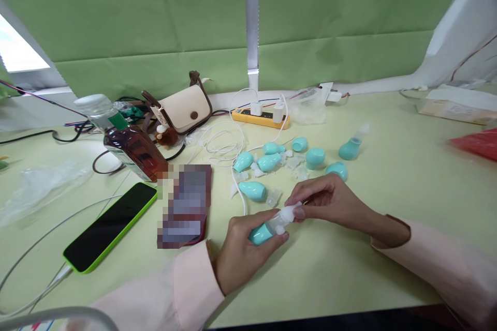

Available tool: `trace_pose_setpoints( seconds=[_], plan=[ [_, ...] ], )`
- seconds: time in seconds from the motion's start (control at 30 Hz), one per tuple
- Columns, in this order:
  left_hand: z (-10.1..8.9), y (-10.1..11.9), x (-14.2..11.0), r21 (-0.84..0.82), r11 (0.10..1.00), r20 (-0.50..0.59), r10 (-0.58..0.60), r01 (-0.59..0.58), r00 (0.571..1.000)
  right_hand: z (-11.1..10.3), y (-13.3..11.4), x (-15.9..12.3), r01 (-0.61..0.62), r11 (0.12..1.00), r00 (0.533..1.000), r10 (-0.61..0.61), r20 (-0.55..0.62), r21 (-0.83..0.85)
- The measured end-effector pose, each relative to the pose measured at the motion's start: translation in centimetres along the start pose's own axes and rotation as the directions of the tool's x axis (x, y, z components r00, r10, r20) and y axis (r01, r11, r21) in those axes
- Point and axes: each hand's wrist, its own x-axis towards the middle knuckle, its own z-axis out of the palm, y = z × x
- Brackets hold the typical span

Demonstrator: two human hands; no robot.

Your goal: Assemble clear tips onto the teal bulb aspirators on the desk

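My left hand (243,248) clasps a glossy turquoise, bulb-shaped plastic piece (261,234) over the pale yellow-green tabletop (322,279) as my right hand (332,199) pinches the translucent white tip (288,213) at its end.

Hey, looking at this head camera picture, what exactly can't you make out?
Head view, all of these:
Red-cased phone: screen content, masked by pixelation.
Held teal piece: its lower end, hidden by the left hand.
White tip: its far end, covered by the right hand.
Red item: what it is, blurred and cut off by the right edge.
Grey curved thing: what it is, cut off by the bottom edge.
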Motion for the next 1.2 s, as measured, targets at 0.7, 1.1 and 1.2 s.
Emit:
trace_pose_setpoints(
  seconds=[0.7,1.1,1.2],
  plan=[
    [-0.2,-0.1,0.0,0.192,0.974,0.132,0.093,-0.117,0.987,-0.8,-1.0,-0.2,0.404,0.74,0.914,-0.314,0.256,-0.537],
    [-0.4,-0.2,0.5,0.085,0.992,0.21,0.076,-0.096,0.975,-0.6,-1.0,-1.3,0.549,0.493,0.831,-0.404,0.381,-0.674],
    [-0.5,-0.3,0.7,0.074,0.992,0.205,0.084,-0.101,0.975,-0.4,-0.9,-1.2,0.532,0.508,0.842,-0.397,0.364,-0.677]
  ],
)
